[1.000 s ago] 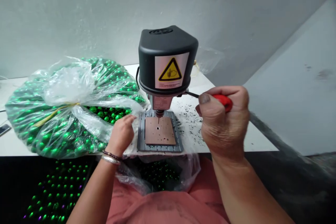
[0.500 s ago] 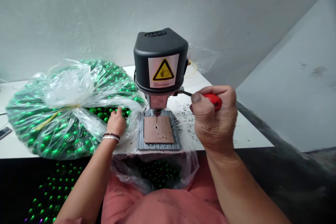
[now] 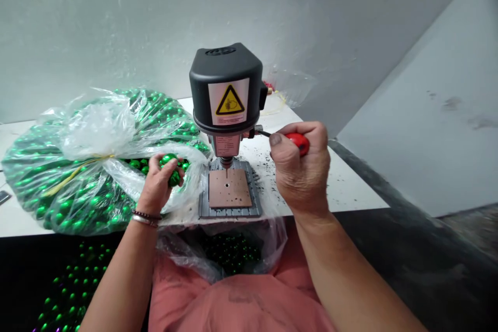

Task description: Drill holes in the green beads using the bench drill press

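In the head view, the left hand (image 3: 155, 187), left of centre, has its thumb and fingers closed around shiny green balls (image 3: 169, 158), beside the big clear bag (image 3: 89, 129) that fills the left of the frame. The right hand (image 3: 301, 168), right of centre, is curled in a fist around the red knob (image 3: 299, 143) of the drill (image 3: 226, 88). In the middle, the drill bit stands over a brown plate (image 3: 230, 197) with a small hole, and dark shavings dot the white worktop (image 3: 342, 192).
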The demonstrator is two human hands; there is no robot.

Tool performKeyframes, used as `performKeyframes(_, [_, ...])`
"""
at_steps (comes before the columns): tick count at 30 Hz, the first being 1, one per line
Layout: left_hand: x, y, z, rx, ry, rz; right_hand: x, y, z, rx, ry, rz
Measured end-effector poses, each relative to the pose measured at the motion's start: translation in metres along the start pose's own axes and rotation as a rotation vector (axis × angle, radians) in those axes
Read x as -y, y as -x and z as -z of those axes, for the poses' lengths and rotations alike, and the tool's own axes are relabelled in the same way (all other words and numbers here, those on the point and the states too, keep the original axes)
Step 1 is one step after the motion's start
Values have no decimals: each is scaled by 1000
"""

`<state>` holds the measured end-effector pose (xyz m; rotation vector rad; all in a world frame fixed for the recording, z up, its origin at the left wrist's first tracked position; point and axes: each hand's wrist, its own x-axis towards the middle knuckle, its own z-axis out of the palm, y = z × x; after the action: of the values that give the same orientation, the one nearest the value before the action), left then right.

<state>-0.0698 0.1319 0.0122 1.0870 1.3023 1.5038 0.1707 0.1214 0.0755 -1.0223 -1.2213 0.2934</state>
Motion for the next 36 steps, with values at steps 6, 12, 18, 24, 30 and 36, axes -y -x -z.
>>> performKeyframes(6, [13, 37, -28, 311, -43, 198, 1, 1, 1, 15, -6, 12])
performKeyframes(12, [28, 41, -37, 342, 84, 318, 1, 1, 2, 32, -14, 8])
performKeyframes(18, [32, 36, -39, 224, 186, 376, -1, 1, 3, 44, -20, 27])
performKeyframes(24, [26, 34, -40, 270, 294, 459, -2, 2, 3, 50, -24, 41])
performKeyframes(30, [24, 35, -44, 152, 344, 529, -1, 2, 4, 55, -9, 26])
performKeyframes(36, [23, 34, -45, 82, 368, 592, 1, 2, 3, 42, 10, 1])
